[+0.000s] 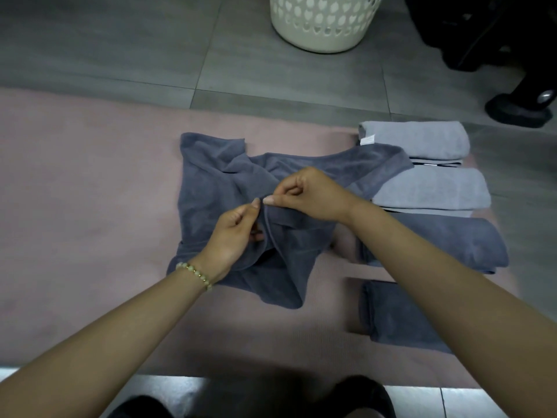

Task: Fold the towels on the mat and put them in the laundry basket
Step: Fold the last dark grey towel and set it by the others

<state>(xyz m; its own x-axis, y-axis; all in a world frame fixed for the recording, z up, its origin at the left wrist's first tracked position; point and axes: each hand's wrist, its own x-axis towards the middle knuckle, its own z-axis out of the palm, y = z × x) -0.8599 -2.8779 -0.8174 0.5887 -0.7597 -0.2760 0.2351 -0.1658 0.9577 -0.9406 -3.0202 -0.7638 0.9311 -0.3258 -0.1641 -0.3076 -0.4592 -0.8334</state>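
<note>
Both left grip and right grip pinch the crumpled towel; four folded towels line the mat's right edge, basket trip probably still ahead.

Towels on mat

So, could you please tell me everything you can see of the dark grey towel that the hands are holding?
The dark grey towel looks like soft terry cloth with a flat woven band along its edge. It lies unfolded and rumpled in the middle of the pink mat, with its far left corner flipped over. Its far right corner reaches the folded light grey towels. The left hand and right hand each pinch a raised fold near its middle.
</note>
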